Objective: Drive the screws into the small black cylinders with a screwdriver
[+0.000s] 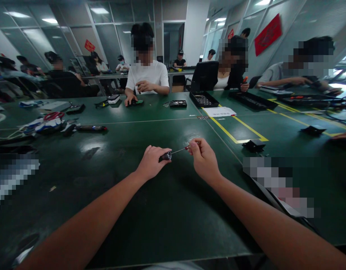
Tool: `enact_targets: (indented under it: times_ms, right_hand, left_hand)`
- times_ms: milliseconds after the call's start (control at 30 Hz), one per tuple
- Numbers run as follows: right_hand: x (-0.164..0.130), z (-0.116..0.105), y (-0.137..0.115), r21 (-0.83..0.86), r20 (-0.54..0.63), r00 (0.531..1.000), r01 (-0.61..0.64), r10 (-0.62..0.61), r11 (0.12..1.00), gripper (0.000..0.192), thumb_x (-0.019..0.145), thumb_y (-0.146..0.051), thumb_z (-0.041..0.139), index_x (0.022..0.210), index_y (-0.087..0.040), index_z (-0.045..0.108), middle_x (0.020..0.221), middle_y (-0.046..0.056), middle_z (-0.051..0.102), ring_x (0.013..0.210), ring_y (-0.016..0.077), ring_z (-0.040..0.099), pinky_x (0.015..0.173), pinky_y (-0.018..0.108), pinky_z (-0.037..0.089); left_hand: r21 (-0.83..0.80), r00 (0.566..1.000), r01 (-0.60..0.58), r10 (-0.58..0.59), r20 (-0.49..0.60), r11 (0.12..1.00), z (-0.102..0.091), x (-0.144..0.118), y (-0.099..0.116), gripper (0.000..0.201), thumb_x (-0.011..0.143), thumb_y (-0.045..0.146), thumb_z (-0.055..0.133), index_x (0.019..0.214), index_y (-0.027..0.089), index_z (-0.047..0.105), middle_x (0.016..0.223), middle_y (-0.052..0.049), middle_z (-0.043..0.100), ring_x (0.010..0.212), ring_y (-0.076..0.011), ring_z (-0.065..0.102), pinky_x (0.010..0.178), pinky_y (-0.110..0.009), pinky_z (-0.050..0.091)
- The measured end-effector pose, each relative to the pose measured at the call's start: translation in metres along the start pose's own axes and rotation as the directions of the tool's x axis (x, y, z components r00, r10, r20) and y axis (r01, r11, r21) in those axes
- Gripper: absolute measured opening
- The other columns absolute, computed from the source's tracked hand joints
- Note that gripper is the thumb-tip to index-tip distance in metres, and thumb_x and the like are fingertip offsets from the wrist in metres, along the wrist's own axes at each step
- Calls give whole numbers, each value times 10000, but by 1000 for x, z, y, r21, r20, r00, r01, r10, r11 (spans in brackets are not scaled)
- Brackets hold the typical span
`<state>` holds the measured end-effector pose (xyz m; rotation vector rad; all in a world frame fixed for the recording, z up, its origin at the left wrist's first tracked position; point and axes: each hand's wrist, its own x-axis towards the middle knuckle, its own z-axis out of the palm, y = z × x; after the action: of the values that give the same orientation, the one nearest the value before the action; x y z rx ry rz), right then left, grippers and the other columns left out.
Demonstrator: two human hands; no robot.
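My left hand [152,162] is closed around a short black cylinder [165,156] that looks like a small flashlight. Its round, pale-rimmed end faces right. In my right hand [203,159], thumb and fingers pinch a thin screwdriver [178,150] with a slim metal shaft and a bit of red near the grip. The shaft points left, and its tip is at the cylinder's round end; whether it touches or goes inside I cannot tell. Most of the screwdriver's handle is hidden by my fingers. Both hands are above the green table [167,217].
A dark pen-like tool [91,128] and a cluttered pile with red cable [53,116] lie left. Black parts [254,145] sit to the right, near yellow tape lines [223,129]. Black trays [203,99] and a white paper [219,111] lie farther back. Several people [147,75] work across the table.
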<state>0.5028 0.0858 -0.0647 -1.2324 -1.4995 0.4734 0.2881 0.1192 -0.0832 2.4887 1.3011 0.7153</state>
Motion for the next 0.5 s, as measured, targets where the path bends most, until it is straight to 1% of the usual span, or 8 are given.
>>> enact_targets:
  times_ms: [133,233,367,500]
  right_hand:
    - [-1,1,0,-6,43,999,5,-5,1000,217,1008,-399,448,956,-228,570,783,19,651,728,191,620,686,332,443]
    - [-1,0,-1,-51,59,998,20,-17,999,211,1009,-388,444,949,-228,567,780,19,654,713,189,617,682,330,436]
    - [-1,-2,-7,-129,58,996,76,-69,989,205,1009,-370,439,929,-224,560,779,27,662,694,188,616,665,319,426]
    - [-1,-3,-10,-183,26,992,128,-125,975,181,1001,-340,441,928,-220,554,797,42,678,714,198,636,670,317,430]
  left_hand:
    - [-10,999,-27,27,22,1000,-2,0,3,388,907,292,701,1286,270,622,1109,-38,694,1099,-246,589,1107,-515,333]
    - [-6,999,-33,33,28,999,-3,0,3,387,908,301,700,1286,268,626,1110,-40,695,1103,-248,590,1110,-519,329]
    - [8,999,-39,39,27,999,-1,0,0,396,906,315,701,1292,273,628,1110,-44,696,1107,-253,590,1097,-520,336]
    - [12,999,-50,50,19,999,2,1,-2,405,895,331,718,1286,272,629,1106,-42,698,1103,-251,591,1069,-504,352]
